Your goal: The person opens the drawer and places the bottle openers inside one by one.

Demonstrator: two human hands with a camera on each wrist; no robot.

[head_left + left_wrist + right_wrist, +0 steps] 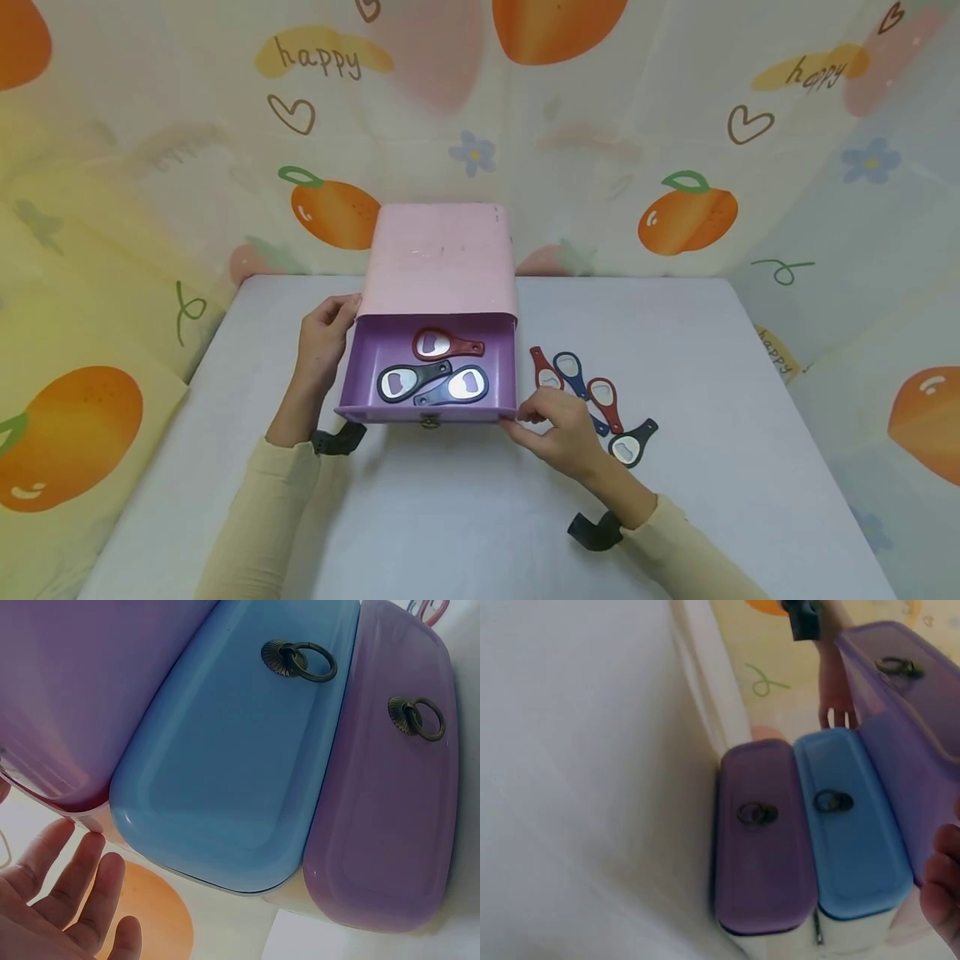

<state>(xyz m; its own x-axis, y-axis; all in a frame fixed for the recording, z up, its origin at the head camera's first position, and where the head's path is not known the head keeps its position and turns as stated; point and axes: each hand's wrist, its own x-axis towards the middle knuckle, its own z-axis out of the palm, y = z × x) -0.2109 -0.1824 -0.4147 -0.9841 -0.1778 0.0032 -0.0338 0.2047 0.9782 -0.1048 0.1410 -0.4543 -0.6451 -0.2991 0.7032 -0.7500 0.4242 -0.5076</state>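
Left hand (pixel 322 342): up against the left side of the pink box, loose, with fingers fairly straight, not gripping.
Right hand (pixel 562 429): at the front right corner of the top drawer, pinching it between thumb and bent fingers.
Pink box (pixel 438 258): standing on the white table (pixel 675 333), near the back edge.
Top drawer (pixel 390 413): purple, pulled out at the front, with three bottle openers inside.
Inside, red opener (pixel 467 346): lying at the back, near the pink box.
Inside, black opener (pixel 423 373): in front of the red one, on the left.
Inside, blue opener (pixel 438 394): beside the black one, on the right.
Loose openers (pixel 604 398): in a bunch on the white table, right of the top drawer; red, blue and black, some partly behind the right hand.
Blue drawer (pixel 232 765): pushed in, under the top drawer, with a ring handle.
Bottom drawer (pixel 375 832): purple, pushed in, also with a ring.
Back cloth (pixel 472 154): covered in oranges, hearts and flowers.
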